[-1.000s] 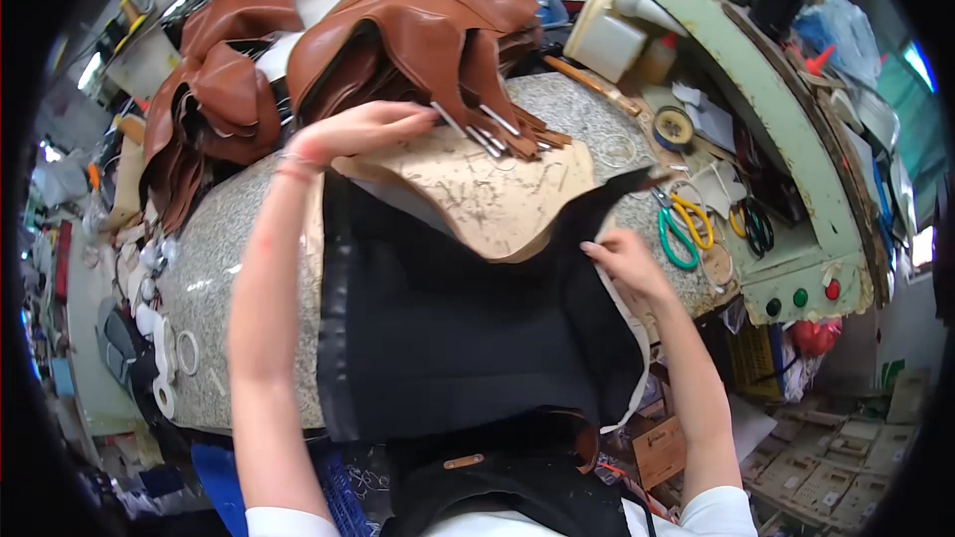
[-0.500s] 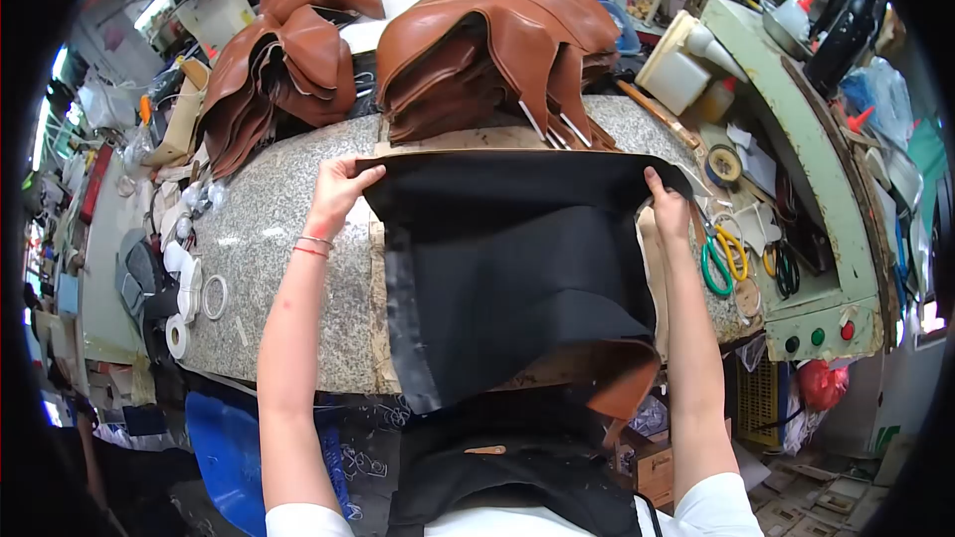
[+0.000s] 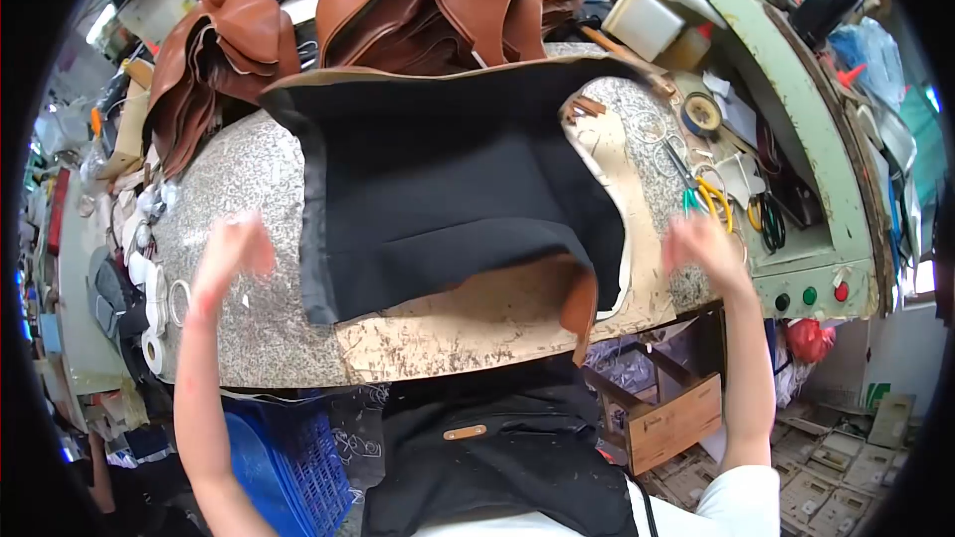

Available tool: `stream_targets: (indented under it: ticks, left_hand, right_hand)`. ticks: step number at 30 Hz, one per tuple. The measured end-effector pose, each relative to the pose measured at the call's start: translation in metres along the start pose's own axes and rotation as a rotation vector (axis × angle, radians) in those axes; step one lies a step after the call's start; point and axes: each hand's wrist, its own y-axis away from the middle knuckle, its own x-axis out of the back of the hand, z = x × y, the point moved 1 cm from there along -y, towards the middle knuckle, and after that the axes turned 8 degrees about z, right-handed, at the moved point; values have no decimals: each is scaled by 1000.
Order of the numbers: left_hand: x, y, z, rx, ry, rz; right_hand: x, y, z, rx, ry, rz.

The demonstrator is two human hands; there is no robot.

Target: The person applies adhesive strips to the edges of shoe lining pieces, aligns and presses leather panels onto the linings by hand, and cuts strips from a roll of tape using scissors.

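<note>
A large panel of leather (image 3: pixel 438 169) lies on the worktable with its black underside up, its brown face showing where the near right corner (image 3: pixel 580 303) folds over. Left of the panel, my left hand (image 3: pixel 237 247) is above the tabletop, blurred by motion, its fingers loosely bent and holding nothing. On the other side, my right hand (image 3: pixel 702 247) is also smeared, apart from the panel, with nothing visible in its loose fingers. It is nearest to scissors with yellow and green handles (image 3: pixel 712 201). The panel's far edge is raised against the brown leather pile.
Brown leather pieces are heaped in a big pile (image 3: pixel 448 0) and a smaller left pile (image 3: pixel 239 40). A green metal cabinet (image 3: pixel 796 119) stands right, with a tape roll (image 3: pixel 701 114) beside it. Below are a blue basket (image 3: pixel 288 467) and a wooden drawer (image 3: pixel 676 423).
Both hands have let go of the panel's far corners and moved apart and nearer to me. The panel has come down onto the table. The view has shifted downward.
</note>
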Motion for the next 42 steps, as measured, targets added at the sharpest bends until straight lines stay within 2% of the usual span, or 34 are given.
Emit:
stream_targets:
  ticks: [1, 2, 3, 4, 5, 6, 7, 8, 10, 12, 13, 14, 15, 16, 17, 18, 19, 20, 24, 27, 30, 31, 32, 33, 34, 35, 36, 37, 38, 40, 42]
  left_hand:
    - [-13, 30, -29, 17, -136, -77]
    - [-28, 66, -22, 343, 22, -240]
    - [-35, 87, -41, 451, 191, -234]
    - [-43, 97, -56, 553, 363, -222]
    - [-49, 98, -57, 585, 452, -212]
    - [-59, 99, -52, 612, 547, -196]
    - [-67, 101, -47, 637, 642, -175]
    - [-74, 99, -44, 577, 679, -128]
    - [-85, 88, -37, 447, 750, -28]
    - [-84, 79, -31, 359, 631, -9]
    - [-84, 78, -33, 308, 568, -26]
    - [-82, 73, -37, 261, 506, -42]
    - [-61, 60, -55, 198, 394, 90]
    - [-34, 48, -74, 141, 278, 212]
    - [-21, 43, -82, 167, 377, 131]
    - [-12, 36, -85, 182, 479, 51]
    - [-14, 41, -70, 140, 469, 58]
    - [-21, 41, -68, 145, 514, 97]
    - [-25, 55, -59, -17, 632, 190]
    - [-2, 86, -21, -161, 718, 293]
    - [45, 130, 51, -333, 795, 416]
    - [50, 157, 107, -322, 867, 656]
    - [75, 157, 111, -374, 835, 614]
    - [101, 157, 115, -426, 804, 572]
    - [128, 142, 119, -376, 731, 527]
    - [144, 115, 107, -399, 816, 419]
    - [152, 94, 104, -399, 864, 394]
    - [165, 77, 94, -380, 918, 347]
    - [163, 71, 100, -293, 969, 487]
    - [169, 49, 82, -288, 1063, 386]
    - [169, 33, 64, -236, 1072, 406]
  right_hand:
    - [-14, 45, -1, -202, -103, -112]
    - [-26, 80, 20, -336, -293, -335]
    - [-53, 111, 45, -496, -774, -548]
    - [-83, 130, 39, -571, -806, -590]
    - [-112, 136, 30, -581, -1029, -617]
    - [-139, 133, 25, -580, -1307, -592]
    - [-164, 126, 19, -620, -1794, -540]
    - [-174, 114, -1, -734, -2102, -419]
    - [-187, 89, -26, -687, -2153, -284]
    - [-200, 69, -14, -477, -2280, -376]
    - [-204, 61, -8, -545, -2156, -100]
    - [-196, 61, -8, -592, -2127, -172]
    - [-174, 62, -4, -557, -1937, -125]
    - [-138, 57, 25, -338, -1430, 212]
    - [-125, 59, 42, -183, -672, 256]
    - [-124, 61, 40, -190, -532, 210]
    - [-119, 64, 32, -134, -437, 271]
    - [-110, 59, 37, 1, -374, 283]
    - [-95, 51, 23, 85, -221, 334]
    - [-74, 51, -2, 244, -249, 442]
    - [-16, 58, -50, 411, -197, 493]
    - [2, 69, -90, 428, -228, 463]
    - [14, 73, -126, 440, -252, 435]
    - [13, 61, -147, 434, -296, 565]
    - [18, 35, -163, 420, -354, 525]
    - [23, 9, -179, 404, -413, 486]
    - [33, -24, -191, 382, -477, 279]
    - [31, -33, -210, 333, -511, 163]
    - [28, -39, -224, 278, -534, 41]
    - [26, -76, -230, 252, -650, 8]
    - [18, -88, -239, 172, -652, 39]
